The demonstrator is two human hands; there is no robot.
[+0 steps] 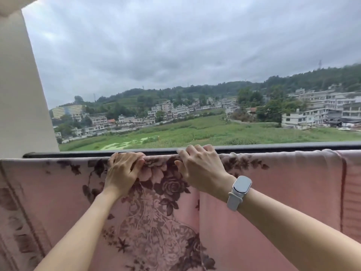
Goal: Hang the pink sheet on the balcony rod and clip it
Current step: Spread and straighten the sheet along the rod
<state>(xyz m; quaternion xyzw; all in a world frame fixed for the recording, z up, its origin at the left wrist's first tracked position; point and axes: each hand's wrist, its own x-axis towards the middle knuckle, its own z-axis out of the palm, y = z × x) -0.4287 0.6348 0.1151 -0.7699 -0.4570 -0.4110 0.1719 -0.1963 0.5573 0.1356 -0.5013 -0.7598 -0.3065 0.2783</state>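
— Along the balcony's edge, which way does the pink sheet [273, 182] run?

— Its long axis follows the dark balcony rod [273, 147], left to right across the view, with a slight rise toward the right. It is draped over the rod, its top fold lying along the rail, and the cloth hangs straight down on the near side. The left end of the rod stays bare near the pale wall [19, 85].

— And the hands?

— Both arms reach forward and up, palms down. The left hand [122, 171] sits on the top fold, its fingers [127, 156] curled closed over the fold, gripping cloth. The right hand [201, 167] lies just beside it, close but apart; its fingers [195, 150] bend over the fold and the rod, and the thumb presses against the cloth below. Whether it truly pinches the fabric or only presses on it, I cannot tell. A white smartwatch [241, 189] with a pale strap is on the right wrist.

— What is the cloth like?

— Soft and matte, dusty pink, printed with big dark maroon roses and leaves under the hands, and a patterned border at the lower left. To the right it is plain pink, with vertical folds and a darker striped edge near the far right.

— Beyond the rail?

— Green fields [195, 132], pale blocky houses, wooded hills, grey cloud.
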